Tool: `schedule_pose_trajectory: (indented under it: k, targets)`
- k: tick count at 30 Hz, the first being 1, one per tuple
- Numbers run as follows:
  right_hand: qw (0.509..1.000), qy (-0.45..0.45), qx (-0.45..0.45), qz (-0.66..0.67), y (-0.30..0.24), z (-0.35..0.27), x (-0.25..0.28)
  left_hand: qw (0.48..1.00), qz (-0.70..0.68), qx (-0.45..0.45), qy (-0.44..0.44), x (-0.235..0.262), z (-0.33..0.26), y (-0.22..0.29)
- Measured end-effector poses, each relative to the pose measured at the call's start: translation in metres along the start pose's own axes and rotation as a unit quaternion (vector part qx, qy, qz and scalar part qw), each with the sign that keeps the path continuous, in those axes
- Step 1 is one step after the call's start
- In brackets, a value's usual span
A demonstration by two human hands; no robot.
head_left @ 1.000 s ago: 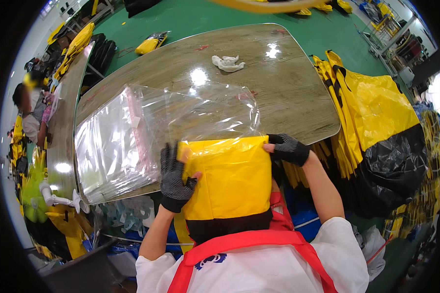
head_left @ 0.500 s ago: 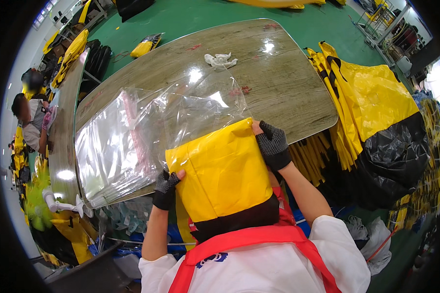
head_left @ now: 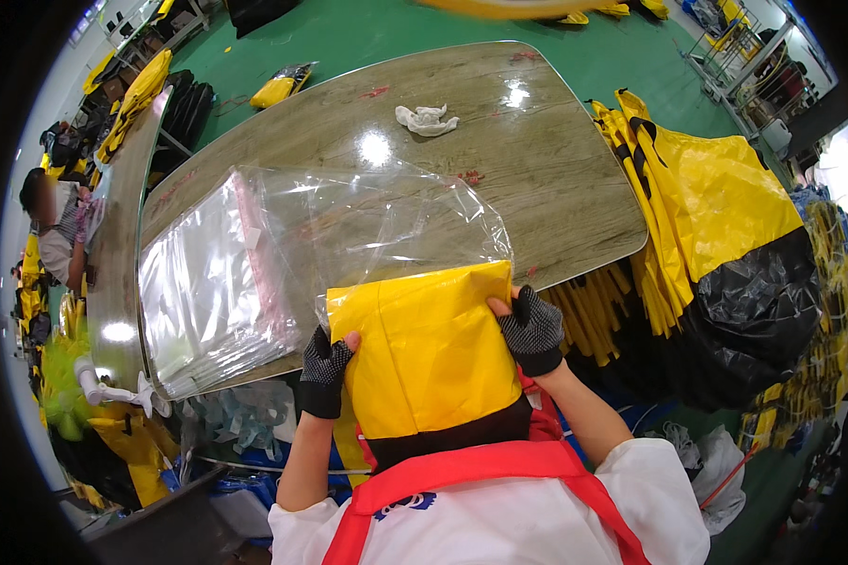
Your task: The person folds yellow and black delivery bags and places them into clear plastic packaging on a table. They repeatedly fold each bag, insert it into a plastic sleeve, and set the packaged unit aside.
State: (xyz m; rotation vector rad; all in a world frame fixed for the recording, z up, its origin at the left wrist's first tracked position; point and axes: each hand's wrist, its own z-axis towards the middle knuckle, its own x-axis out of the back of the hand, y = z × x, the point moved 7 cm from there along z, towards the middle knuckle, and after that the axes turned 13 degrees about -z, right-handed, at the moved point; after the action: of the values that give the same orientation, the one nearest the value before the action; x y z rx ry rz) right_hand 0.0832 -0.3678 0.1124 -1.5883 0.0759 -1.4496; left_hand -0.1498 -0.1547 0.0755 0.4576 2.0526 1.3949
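A folded yellow and black sheet bundle (head_left: 433,348) is held between my two hands at the near table edge. My left hand (head_left: 326,372), in a dark fingerless glove with light dots, closes on its left edge with the thumb on top. On the right edge, my right hand (head_left: 532,330), gloved alike, grips near the far corner. A clear plastic bag (head_left: 415,217) spreads flat beyond the bundle, its mouth meeting the bundle's far edge. How far the bundle reaches inside the bag is hard to make out.
A stack of clear bags (head_left: 207,292) lies on the table's left. A crumpled white cloth (head_left: 427,120) rests near the far side of the wood-look table (head_left: 556,179). Yellow and black sheets (head_left: 716,226) hang at the right. A person (head_left: 61,226) sits far left, near a green fan (head_left: 66,386).
The bundle's far right corner has come down toward me along with my right hand, so its far edge is more level. The clear bag now spreads wider to the right.
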Motion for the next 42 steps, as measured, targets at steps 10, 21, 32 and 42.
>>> schedule_pose_trajectory:
  k: [10, 21, 32, 42]
  targets:
    - [0.999, -0.039, 0.001, 0.016, 0.004, -0.002, -0.027, 0.994, -0.085, 0.064, 0.024, 0.003, -0.024, -0.013]
    - [0.935, -0.266, -0.131, 0.195, 0.026, -0.056, -0.013, 0.98, 0.11, 0.168, -0.004, 0.004, -0.06, -0.076]
    - [0.866, -0.354, -0.117, 0.332, 0.039, -0.084, -0.022, 0.972, -0.107, 0.191, -0.09, -0.023, -0.052, -0.025]
    - [0.836, -0.319, -0.149, 0.422, 0.033, -0.04, -0.011, 0.951, 0.154, 0.157, -0.22, -0.012, -0.061, -0.044]
